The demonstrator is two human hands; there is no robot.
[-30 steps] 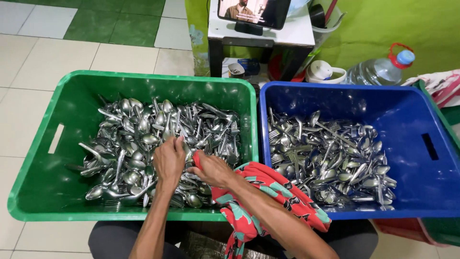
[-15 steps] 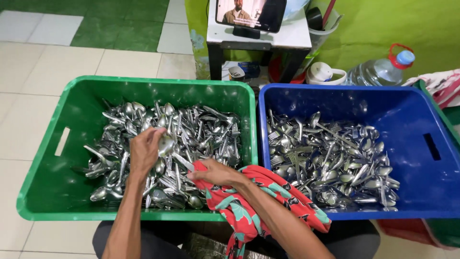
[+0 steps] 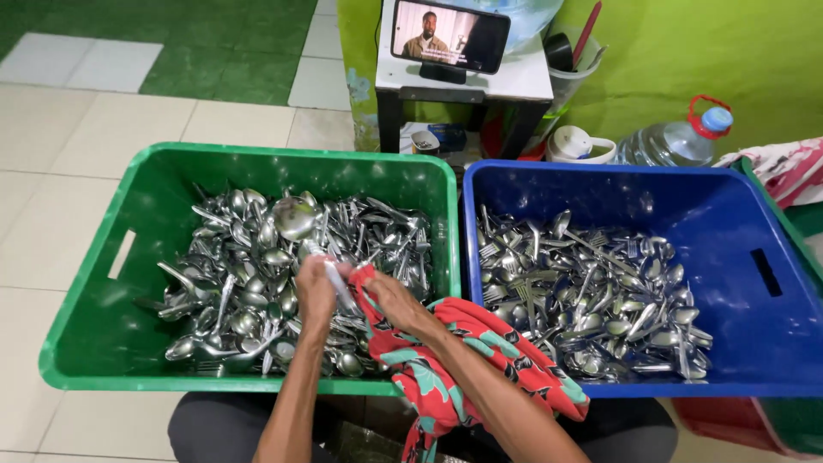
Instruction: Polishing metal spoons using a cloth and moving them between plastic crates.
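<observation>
A single piece of steel cutlery (image 3: 337,285), slim and shiny, sits over the near right part of the green crate (image 3: 103,343), held between both hands. The left hand (image 3: 315,290) is clenched around its lower part, while the right hand (image 3: 390,302) presses a red cloth with green and white patterning (image 3: 463,364) against its upper end, fingers closed on the cloth; whether the piece is a spoon or a fork cannot be told, since cloth and fingers hide its ends. The cloth trails back over the right forearm and down past the crate's front rim. Under the hands lies a tangled heap of spoons (image 3: 257,283), bowls facing every way, one large rounded ladle bowl (image 3: 295,216) standing out near the far side. Just beside it on the right, wall touching wall, stands a blue crate (image 3: 771,343) with its own pile of forks and spoons (image 3: 591,300). Behind the crates a small white table (image 3: 514,81) carries a phone (image 3: 450,36) propped on its side with a lit screen. To the right of it, against the green wall (image 3: 669,51), stand a white lidded jug (image 3: 576,144) and a large clear water bottle with a blue cap and red handle (image 3: 681,141). Pale floor tiles (image 3: 60,223) lie to the left.
</observation>
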